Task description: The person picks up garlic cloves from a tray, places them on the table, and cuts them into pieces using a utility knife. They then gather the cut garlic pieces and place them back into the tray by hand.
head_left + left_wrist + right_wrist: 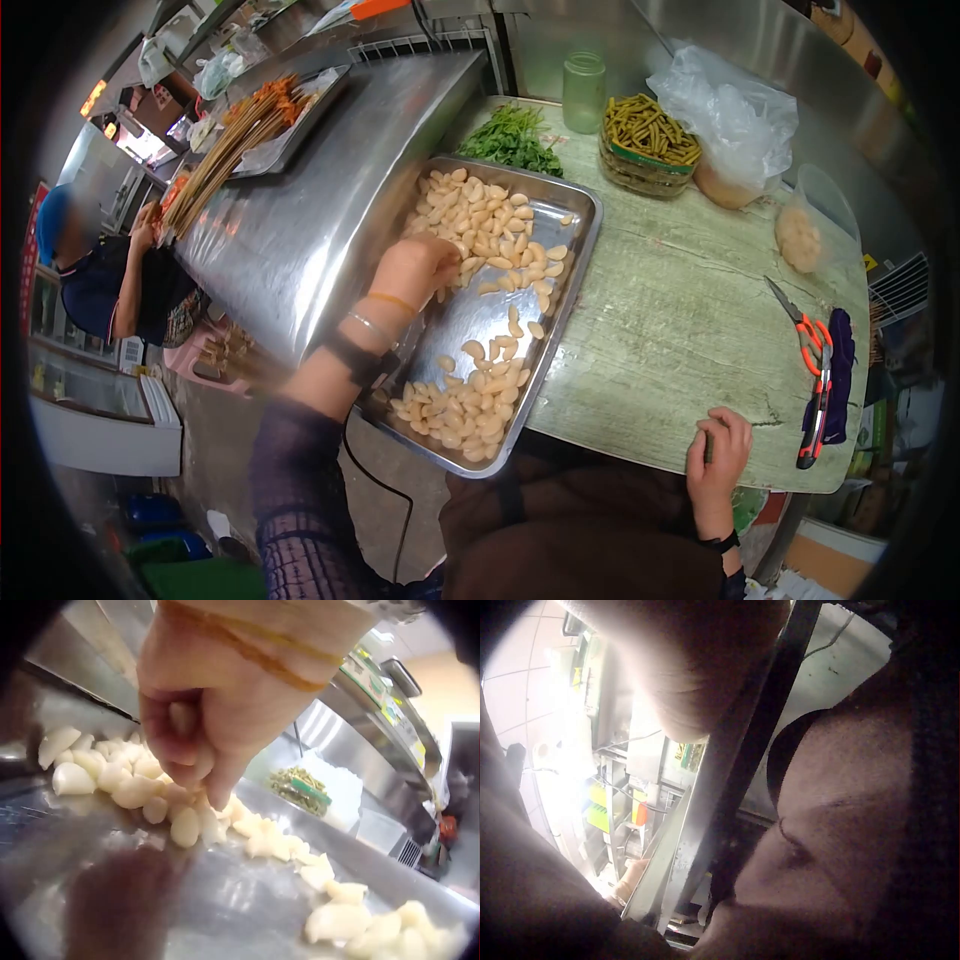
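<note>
The left hand [415, 268], fingers curled, grips peeled garlic cloves [490, 240] from the pile beneath it in a steel tray [468, 322]. The right hand [718, 452], well apart, rests at the table [660, 330] edge; its grip cannot be told.

On the table [660, 320] stands the tray [465, 315] holding garlic cloves [490, 215], herbs [512, 140] behind it, scissors [818, 370] to its right

Left hand [415, 270] among garlic cloves [492, 238] — right hand [718, 452] at table [650, 330] edge.
</note>
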`<action>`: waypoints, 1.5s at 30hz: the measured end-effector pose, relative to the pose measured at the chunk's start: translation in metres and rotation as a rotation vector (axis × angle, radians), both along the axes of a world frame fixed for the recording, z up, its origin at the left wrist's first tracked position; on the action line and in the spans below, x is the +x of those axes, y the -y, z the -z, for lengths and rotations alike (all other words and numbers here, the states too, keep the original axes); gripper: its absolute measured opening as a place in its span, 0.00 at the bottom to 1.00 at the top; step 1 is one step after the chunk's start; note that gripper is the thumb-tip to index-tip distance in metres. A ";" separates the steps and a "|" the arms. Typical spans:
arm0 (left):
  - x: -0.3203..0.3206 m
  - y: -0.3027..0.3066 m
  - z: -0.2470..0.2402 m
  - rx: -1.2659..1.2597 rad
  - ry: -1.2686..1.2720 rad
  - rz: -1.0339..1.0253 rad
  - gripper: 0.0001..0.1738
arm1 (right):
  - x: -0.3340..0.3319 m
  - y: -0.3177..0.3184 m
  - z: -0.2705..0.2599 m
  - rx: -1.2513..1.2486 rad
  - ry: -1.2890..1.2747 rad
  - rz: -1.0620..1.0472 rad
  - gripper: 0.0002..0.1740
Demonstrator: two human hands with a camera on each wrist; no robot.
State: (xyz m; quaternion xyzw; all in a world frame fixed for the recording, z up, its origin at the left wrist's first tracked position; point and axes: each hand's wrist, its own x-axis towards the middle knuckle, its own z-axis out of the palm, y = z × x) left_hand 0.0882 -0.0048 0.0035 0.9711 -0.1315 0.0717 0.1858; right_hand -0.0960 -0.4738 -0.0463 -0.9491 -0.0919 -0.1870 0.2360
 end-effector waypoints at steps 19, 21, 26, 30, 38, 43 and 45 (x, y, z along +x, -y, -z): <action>-0.066 0.227 -0.039 -0.429 -0.749 0.529 0.12 | -0.004 0.002 -0.001 0.058 0.070 -0.002 0.10; -0.065 0.257 -0.010 -0.343 -0.607 0.542 0.13 | -0.002 0.003 0.005 0.070 0.079 -0.034 0.10; -0.068 0.288 0.032 -0.267 -0.521 0.346 0.11 | -0.006 0.014 0.007 0.084 0.107 -0.047 0.10; -0.092 0.283 0.033 -0.335 -0.184 0.280 0.07 | -0.007 0.011 0.008 0.120 0.111 -0.066 0.10; -0.130 0.283 0.037 -0.516 0.040 0.366 0.08 | -0.007 0.098 -0.028 0.123 0.309 0.164 0.14; -0.122 0.288 0.047 -0.448 0.263 0.451 0.08 | 0.006 0.181 -0.028 -0.203 0.049 0.500 0.23; -0.120 0.288 0.050 -0.457 0.281 0.465 0.08 | 0.010 0.193 -0.026 -0.243 -0.080 0.555 0.26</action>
